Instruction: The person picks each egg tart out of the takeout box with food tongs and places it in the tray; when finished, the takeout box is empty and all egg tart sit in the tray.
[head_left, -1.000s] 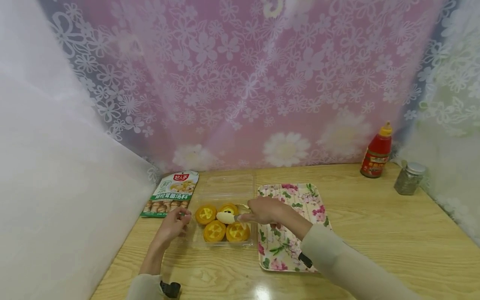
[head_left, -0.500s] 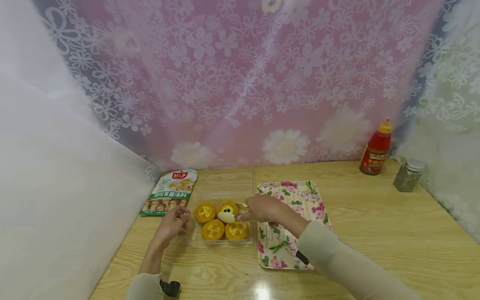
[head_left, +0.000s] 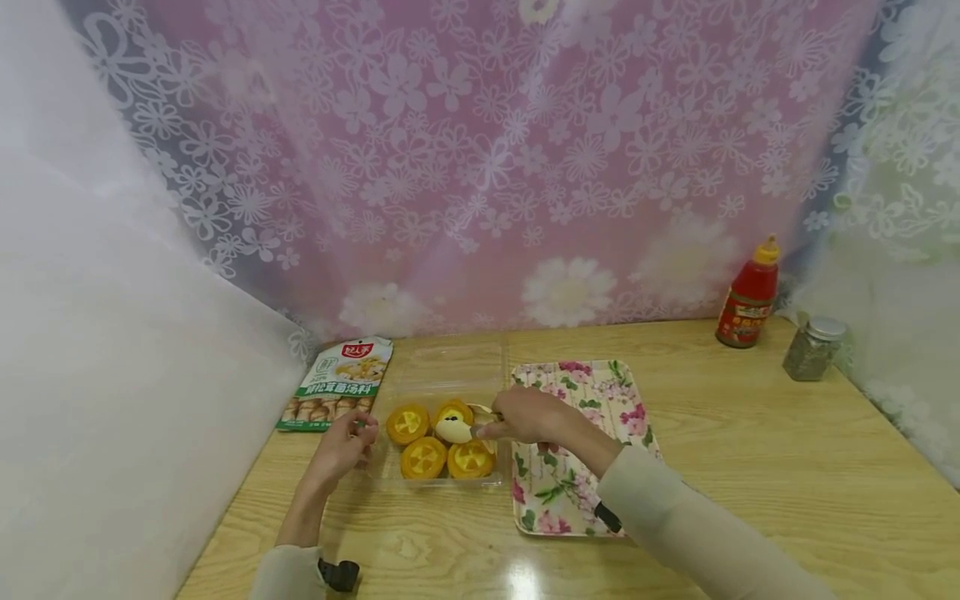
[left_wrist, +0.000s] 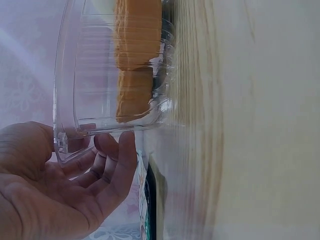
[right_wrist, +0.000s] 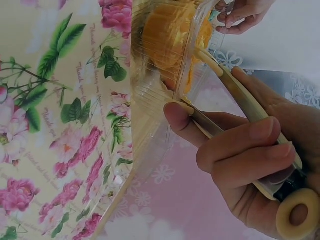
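Note:
Several egg tarts point(head_left: 422, 457) lie in an open clear plastic container point(left_wrist: 80, 121). My left hand point(head_left: 347, 446) pinches the container's left rim between thumb and fingers, as the left wrist view shows. My right hand point(right_wrist: 250, 165) grips food tongs point(right_wrist: 242, 97) with metal arms, pale tips and a ring at the end. In the head view the tongs' pale, spoon-shaped tip lies over the back right tart point(head_left: 453, 409); the other tip is near that tart's right side. The right wrist view shows the tips at the container's rim, close to a tart.
Right of the container lies a floral tray point(head_left: 555, 512). A green and white soup-mix packet point(head_left: 337, 387) lies behind my left hand. A red sauce bottle point(head_left: 748, 300) and a glass jar point(head_left: 813, 350) stand at the back right. The container's lid point(head_left: 453, 362) is folded back.
The tongs' near tip has shifted slightly back, farther over the back right tart. My left hand stays at the container's rim.

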